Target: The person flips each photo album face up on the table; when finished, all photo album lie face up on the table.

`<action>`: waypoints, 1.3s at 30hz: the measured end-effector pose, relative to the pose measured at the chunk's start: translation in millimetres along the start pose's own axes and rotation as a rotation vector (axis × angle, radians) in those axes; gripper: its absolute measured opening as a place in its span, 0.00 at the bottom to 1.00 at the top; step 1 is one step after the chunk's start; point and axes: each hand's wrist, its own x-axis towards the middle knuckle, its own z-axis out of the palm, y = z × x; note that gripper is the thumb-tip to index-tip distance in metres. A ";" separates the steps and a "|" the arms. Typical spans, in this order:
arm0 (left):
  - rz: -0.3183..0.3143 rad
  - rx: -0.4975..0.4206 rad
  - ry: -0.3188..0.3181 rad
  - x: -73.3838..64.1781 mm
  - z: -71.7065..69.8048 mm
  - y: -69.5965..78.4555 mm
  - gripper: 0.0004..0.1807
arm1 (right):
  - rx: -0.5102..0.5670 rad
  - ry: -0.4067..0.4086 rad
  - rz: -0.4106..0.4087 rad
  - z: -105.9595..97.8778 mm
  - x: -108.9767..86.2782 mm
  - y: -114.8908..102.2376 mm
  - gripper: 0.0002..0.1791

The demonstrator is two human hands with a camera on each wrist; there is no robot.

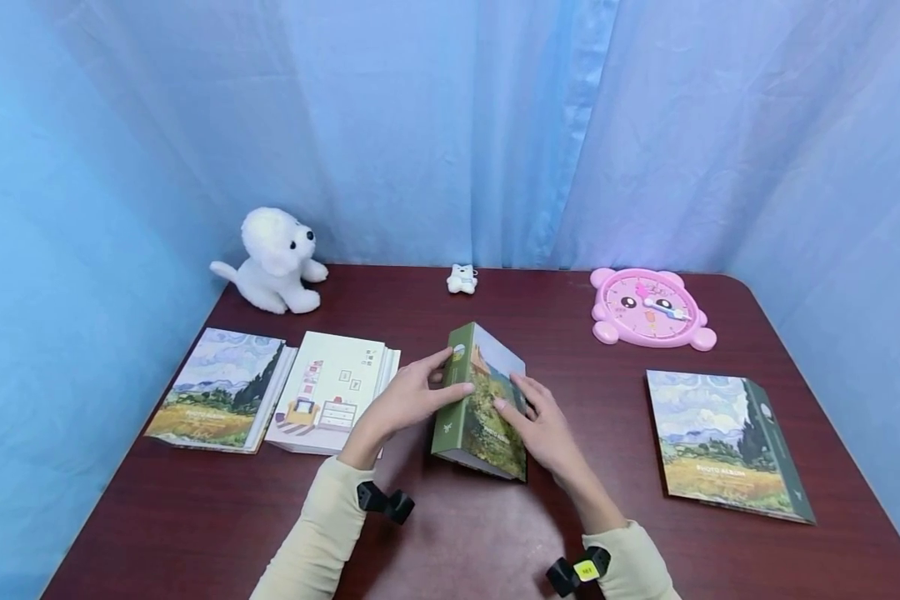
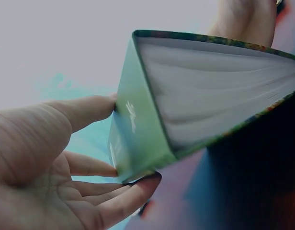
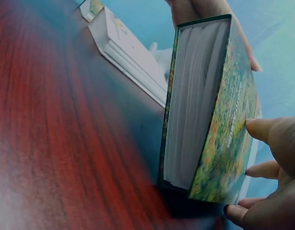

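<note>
A thick photo album (image 1: 495, 425) with a painted garden cover and green spine (image 2: 138, 112) is held tilted over the middle of the table. My left hand (image 1: 405, 396) grips it at the spine, thumb on the spine and fingers reaching underneath. On the other side, my right hand (image 1: 546, 425) holds the album with the thumb on the front cover and the fingers at the outer edge. White page edges (image 3: 193, 105) show between the covers in both wrist views, fanned slightly apart.
To the left lie a wheat-field album (image 1: 217, 387) and a white album with a room drawing (image 1: 330, 392). Another wheat-field album (image 1: 720, 442) lies at right. Along the back are a white plush dog (image 1: 273, 262), a small white bear figure (image 1: 462, 279) and a pink toy clock (image 1: 648, 308).
</note>
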 end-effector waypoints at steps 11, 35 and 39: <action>-0.032 -0.023 0.006 0.7 -2.8 -20.5 0.36 | -0.222 0.046 -0.030 7.4 3.2 2.5 0.39; -0.027 0.044 0.072 4.6 4.0 -38.2 0.29 | -0.342 0.051 -0.086 15.8 5.7 2.0 0.38; -0.045 -0.003 0.077 2.3 -0.9 -40.6 0.29 | -0.354 0.045 -0.122 18.1 5.8 2.5 0.38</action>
